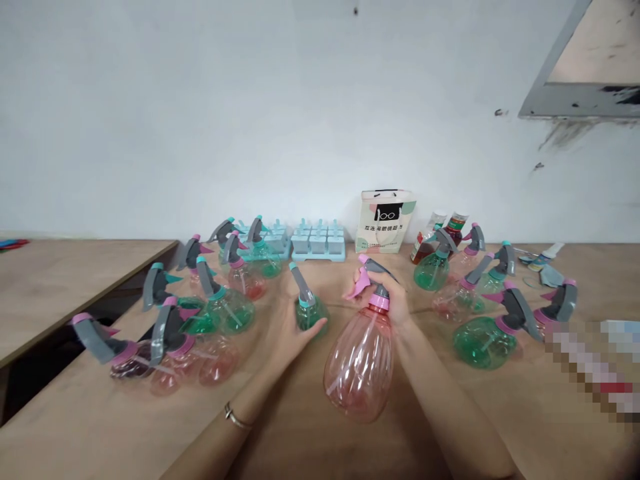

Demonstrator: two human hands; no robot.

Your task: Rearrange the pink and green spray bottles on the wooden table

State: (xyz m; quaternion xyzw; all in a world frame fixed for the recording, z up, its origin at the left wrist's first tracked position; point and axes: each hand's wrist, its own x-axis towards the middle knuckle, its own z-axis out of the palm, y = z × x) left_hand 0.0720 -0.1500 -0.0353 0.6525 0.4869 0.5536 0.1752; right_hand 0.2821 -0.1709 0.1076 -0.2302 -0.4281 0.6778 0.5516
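Observation:
My right hand [393, 293] is closed round the grey neck of a clear pink spray bottle [359, 367], its pink trigger pointing left and its body tilted towards me. My left hand [293, 333] curves round the body of a smaller-looking green spray bottle [311, 315] with a grey head and a turquoise nozzle tip. The thumb lies across the front of that bottle, and the other fingers are mostly hidden behind it. A bracelet [235, 417] is on my left wrist.
Several spray bottles [227, 310] crowd the left of the wooden table [300, 440]; more spray bottles [484, 343] stand right. Behind are pale blue ice-lolly moulds [319, 247], a paper bag [384, 227] and bottles of dark liquid [455, 230]. A gap separates another table [65, 287].

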